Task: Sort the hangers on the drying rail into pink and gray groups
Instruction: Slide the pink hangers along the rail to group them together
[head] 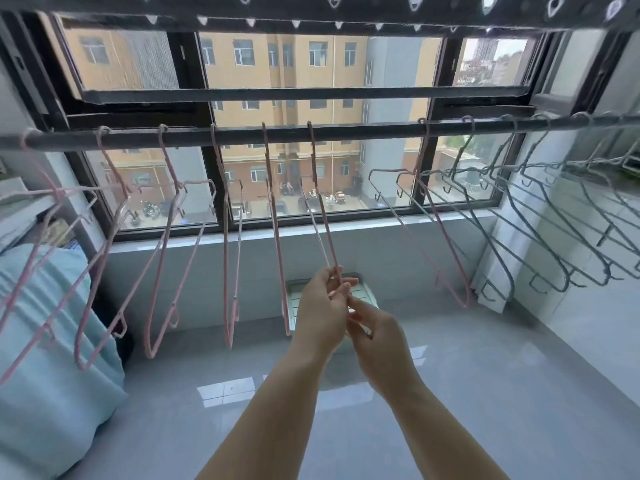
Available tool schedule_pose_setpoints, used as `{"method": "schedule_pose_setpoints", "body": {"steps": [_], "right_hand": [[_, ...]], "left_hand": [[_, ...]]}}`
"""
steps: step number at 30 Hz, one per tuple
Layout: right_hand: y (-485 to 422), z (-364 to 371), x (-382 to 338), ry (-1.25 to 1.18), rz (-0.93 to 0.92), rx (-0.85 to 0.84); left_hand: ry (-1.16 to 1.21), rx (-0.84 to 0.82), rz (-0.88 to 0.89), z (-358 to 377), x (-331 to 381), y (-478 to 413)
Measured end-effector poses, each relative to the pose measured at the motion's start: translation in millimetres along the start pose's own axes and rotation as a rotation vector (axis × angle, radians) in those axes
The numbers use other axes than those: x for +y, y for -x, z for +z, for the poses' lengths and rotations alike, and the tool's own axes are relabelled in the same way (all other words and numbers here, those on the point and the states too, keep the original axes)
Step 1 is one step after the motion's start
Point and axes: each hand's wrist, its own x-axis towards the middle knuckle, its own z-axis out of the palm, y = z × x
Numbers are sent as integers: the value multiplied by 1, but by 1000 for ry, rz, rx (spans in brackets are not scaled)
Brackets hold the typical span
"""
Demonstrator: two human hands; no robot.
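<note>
A dark drying rail [363, 130] runs across the window. Several pink hangers [166, 258] hang along its left and middle part. One more pink hanger [446, 233] hangs right of middle, beside the several gray hangers [533, 233] bunched at the right end. The pink hanger [320, 202] hooked near the rail's middle reaches down to my hands. My left hand [320, 306] grips its lower end. My right hand [372, 334] pinches the same end just below, touching my left fingers.
A light blue cloth bundle [45, 358] lies at the lower left under the pink hangers. A pale tray [298, 289] sits by the wall under the window sill. Glossy gray floor tiles [485, 393] stretch below. A second perforated bar [311, 5] runs overhead.
</note>
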Motion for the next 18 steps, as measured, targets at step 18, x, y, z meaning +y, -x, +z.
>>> {"method": "schedule_pose_setpoints", "body": {"steps": [18], "right_hand": [[-24, -98, 22, 314, 56, 536]], "left_hand": [[-402, 91, 394, 29, 20, 15]]}}
